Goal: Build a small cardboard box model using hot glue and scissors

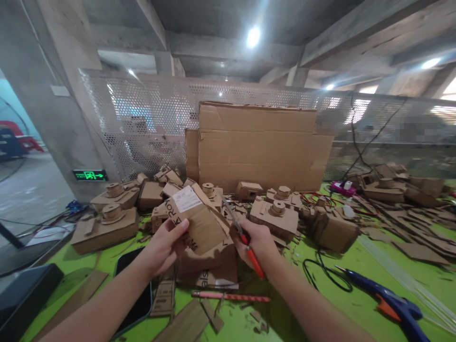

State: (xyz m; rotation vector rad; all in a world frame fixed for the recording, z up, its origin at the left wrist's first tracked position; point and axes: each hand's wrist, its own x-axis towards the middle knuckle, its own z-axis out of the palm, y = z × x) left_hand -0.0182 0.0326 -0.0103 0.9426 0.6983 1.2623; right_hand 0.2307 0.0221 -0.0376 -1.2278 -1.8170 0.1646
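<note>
A: State the condition of each hand.
B: The left hand (166, 247) grips the card (204, 228), thumb flat on its printed face, the other fingers largely hidden behind it. The right hand (261, 237) is closed around the red-handled tool (254, 261), apparently scissors. Whether the blades are apart cannot be told.

A: Give the location of the card.
B: Centre, ahead of the wearer, tilted, with the label (186, 198) at its far end. A second printed piece (217, 278) lies beneath it on the table (288, 297). Contact between these pieces cannot be confirmed.

A: Why is the card held at its left side?
B: Presumably to leave the right edge accessible and keep the left fingers clear of the metal. The tool points away from the wearer, just beside that edge; contact is unclear.

A: Explain the surrounding layout.
B: The glue gun (386, 292) lies to the right, probably for right-hand access. The pink rod (235, 298) lies crosswise on the near side. Cardboard models, including one at left (107, 230), stand farther back, which likely preserves working room. The large sheet (263, 147) stands upright behind, seemingly supported by the mesh (153, 107).
</note>
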